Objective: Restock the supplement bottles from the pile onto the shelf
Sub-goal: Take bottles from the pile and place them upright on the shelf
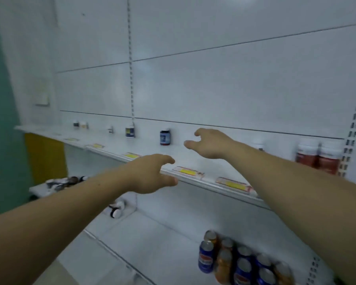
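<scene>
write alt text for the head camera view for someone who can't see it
Two bare arms reach toward a white store shelf, both hands empty: the left hand at its front edge, the right hand over it near a dark blue bottle. A few other bottles stand spaced along the back, two red ones at far right, and a cluster of bottles sits on the shelf below.

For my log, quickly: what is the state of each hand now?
Left hand: open, holding nothing, at the shelf edge.
Right hand: open, holding nothing, above the shelf.

Red bottles (317, 157) blurred; labels unreadable; pile (66, 182) behind left forearm.
</scene>
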`<move>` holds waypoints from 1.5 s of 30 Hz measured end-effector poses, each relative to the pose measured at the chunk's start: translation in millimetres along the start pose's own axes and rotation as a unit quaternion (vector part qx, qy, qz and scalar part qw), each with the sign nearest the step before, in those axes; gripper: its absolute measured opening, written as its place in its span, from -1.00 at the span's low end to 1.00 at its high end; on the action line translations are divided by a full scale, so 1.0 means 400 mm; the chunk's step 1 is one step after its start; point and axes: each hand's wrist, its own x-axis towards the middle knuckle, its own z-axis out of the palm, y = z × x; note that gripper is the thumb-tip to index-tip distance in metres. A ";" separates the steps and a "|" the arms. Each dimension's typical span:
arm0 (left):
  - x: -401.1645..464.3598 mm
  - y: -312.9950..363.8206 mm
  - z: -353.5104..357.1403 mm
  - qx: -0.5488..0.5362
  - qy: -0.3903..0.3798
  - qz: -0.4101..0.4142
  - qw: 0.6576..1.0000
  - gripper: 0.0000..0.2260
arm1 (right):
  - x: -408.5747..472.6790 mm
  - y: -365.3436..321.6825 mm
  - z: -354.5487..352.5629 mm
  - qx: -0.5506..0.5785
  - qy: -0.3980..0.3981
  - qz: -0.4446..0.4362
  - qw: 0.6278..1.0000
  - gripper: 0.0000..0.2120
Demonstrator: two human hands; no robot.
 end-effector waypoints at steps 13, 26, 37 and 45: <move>-0.229 -0.792 0.083 -0.049 -0.060 -0.231 0.970 -0.40 | 0.317 -0.789 0.568 0.067 -0.157 -0.217 0.961 -0.39; -0.010 -1.444 0.213 -0.078 -0.115 -0.320 0.937 -0.40 | 0.827 -0.936 1.107 0.111 -0.252 -0.114 0.955 -0.47; 0.133 -2.087 0.233 -0.086 -0.174 -0.269 0.943 -0.41 | 1.147 -1.220 1.482 0.124 -0.259 -0.024 0.958 -0.54; 0.266 -2.515 0.218 -0.066 -0.255 -0.187 0.946 -0.38 | 1.313 -1.415 1.685 0.149 -0.242 0.088 0.955 -0.43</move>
